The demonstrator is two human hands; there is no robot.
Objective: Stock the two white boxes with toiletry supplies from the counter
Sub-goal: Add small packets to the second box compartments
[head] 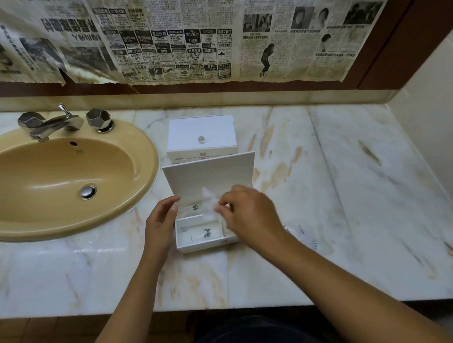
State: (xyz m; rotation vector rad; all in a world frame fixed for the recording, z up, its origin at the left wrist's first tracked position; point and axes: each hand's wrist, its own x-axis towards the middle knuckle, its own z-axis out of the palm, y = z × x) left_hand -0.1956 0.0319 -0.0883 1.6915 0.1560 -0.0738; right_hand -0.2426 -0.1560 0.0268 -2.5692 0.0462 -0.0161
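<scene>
Steadying the near open white box at its left wall, the left hand has a loosely spread grip. The box already holds printed sachets. The right hand pinches a clear sachet above it. The rear lidded box appears untouched; more sachets wait on the tabletop.

Mid-frame you have the open box, lid tilted up behind it, printed sachets lying flat inside. A translucent packet stands over its right side. Just above, the closed box, clear knob on top.
</scene>
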